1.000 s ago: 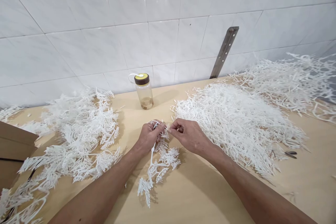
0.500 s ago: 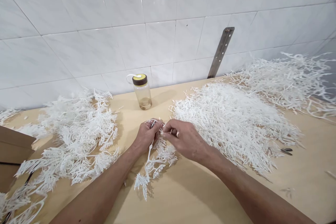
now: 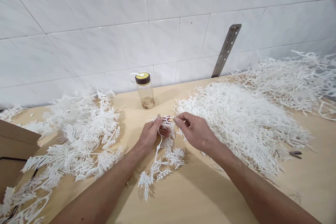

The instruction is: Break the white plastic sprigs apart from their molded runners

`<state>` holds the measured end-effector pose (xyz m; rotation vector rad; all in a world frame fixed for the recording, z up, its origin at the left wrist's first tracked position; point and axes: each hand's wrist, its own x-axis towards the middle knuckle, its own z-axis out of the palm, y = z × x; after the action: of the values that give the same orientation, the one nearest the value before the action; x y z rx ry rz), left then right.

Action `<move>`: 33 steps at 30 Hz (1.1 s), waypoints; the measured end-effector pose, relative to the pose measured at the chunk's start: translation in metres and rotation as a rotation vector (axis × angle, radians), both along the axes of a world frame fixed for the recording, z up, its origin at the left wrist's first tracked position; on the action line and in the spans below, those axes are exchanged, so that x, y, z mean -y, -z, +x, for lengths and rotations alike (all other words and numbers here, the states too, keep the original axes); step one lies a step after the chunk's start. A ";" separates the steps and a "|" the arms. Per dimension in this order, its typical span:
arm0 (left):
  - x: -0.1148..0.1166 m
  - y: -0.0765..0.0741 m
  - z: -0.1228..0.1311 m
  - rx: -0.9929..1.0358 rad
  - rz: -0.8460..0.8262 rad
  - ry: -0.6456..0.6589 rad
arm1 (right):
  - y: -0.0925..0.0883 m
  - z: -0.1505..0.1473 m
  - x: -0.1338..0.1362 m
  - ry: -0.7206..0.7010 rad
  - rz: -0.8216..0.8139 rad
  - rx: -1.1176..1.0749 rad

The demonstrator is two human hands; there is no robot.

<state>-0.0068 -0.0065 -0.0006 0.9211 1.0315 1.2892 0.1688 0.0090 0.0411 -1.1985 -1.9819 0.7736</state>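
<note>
My left hand [image 3: 152,132] grips a white branching plastic sprig [image 3: 157,166], thumb on top. Its stem and feathery tufts hang down below the hand toward the tabletop. Opposite it, my right hand [image 3: 195,130] pinches the tip of a thin white strand at the sprig's upper right end, thumb against forefinger. Between the two hands a short netlike stretch of the sprig shows. The left fingers are partly hidden behind the white strands.
A loose heap of white sprigs [image 3: 84,136] lies at left, beside a cardboard box [image 3: 18,150]. Finer white pieces [image 3: 244,122] form a pile at right, with longer strands [image 3: 296,77] behind. A lidded bottle [image 3: 145,92] and a metal bracket [image 3: 226,50] stand near the tiled wall.
My right hand has drawn away to the right from my left hand, opening a gap with white strands between them. The view has shifted slightly.
</note>
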 end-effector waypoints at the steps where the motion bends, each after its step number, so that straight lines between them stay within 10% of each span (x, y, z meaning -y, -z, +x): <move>1: 0.000 0.000 0.000 -0.008 0.004 0.003 | 0.000 -0.002 0.001 -0.026 -0.033 -0.015; 33: 0.000 -0.004 -0.005 0.044 0.024 -0.053 | 0.003 -0.003 -0.004 0.012 -0.129 -0.112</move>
<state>-0.0116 -0.0063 0.0033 0.8847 1.0141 1.3626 0.1661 0.0126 0.0385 -1.2120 -1.8563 0.9537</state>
